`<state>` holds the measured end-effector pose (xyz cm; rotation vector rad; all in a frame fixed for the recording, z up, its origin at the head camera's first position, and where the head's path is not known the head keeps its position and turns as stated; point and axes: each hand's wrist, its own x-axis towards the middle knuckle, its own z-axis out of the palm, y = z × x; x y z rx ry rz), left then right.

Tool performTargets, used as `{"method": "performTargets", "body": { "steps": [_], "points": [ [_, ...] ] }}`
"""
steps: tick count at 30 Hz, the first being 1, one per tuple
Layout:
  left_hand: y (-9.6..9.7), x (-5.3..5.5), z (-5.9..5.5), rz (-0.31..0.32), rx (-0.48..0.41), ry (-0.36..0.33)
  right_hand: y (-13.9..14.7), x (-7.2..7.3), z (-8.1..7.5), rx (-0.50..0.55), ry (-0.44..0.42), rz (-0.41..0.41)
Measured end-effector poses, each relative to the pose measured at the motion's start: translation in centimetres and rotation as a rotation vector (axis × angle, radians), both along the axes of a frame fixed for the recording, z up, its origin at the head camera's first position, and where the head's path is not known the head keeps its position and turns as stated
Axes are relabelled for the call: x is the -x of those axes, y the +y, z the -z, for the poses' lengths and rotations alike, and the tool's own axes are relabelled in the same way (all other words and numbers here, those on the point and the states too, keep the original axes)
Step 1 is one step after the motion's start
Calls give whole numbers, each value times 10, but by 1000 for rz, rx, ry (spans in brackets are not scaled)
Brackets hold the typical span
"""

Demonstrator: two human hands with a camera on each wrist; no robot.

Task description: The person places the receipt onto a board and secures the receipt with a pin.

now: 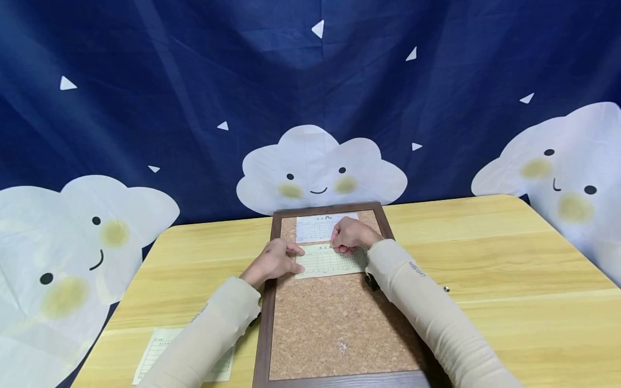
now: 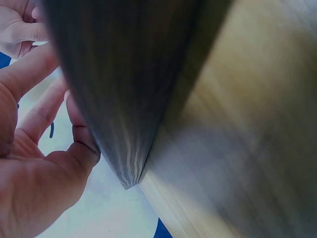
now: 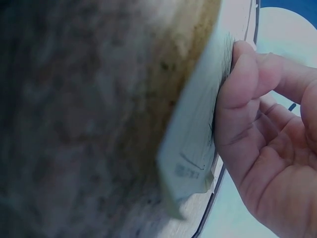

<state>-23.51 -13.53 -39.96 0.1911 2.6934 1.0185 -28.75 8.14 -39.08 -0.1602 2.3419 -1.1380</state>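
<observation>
A pale yellow printed form [image 1: 322,264] lies across a brown-framed cork board [image 1: 330,323]. My left hand [image 1: 274,260] reaches over the board's left frame, its extended thumb and fingers touching the form's left edge. At the form's upper middle is my right hand [image 1: 351,235], fingers curled and thumb against the index finger. In the right wrist view those fingertips press at the paper [image 3: 190,148], whose near edge lifts and curls off the cork. Whatever they pinch is hidden. Just above lies a white form [image 1: 310,229] with a small dark spot at its top, partly behind the right hand.
More yellow forms [image 1: 162,345] lie on the wooden table [image 1: 509,258] at the lower left, partly under the left sleeve. A small silvery thing [image 1: 446,289] sits right of the board. On the lower cork is a whitish, shiny patch [image 1: 342,346]. A blue cloud-print curtain [image 1: 310,81] hangs behind.
</observation>
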Motion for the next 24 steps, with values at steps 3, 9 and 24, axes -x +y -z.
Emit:
{"method": "performTargets", "body": {
  "steps": [3, 9, 24],
  "points": [
    [0, 0, 0, -1, -2, -3, 0, 0, 0, 3, -5, 0],
    [0, -1, 0, 0, 0, -6, 0, 1, -1, 6, -14, -11],
    [-1, -1, -1, 11, 12, 10, -1, 3, -2, -46, -12, -49]
  ]
}}
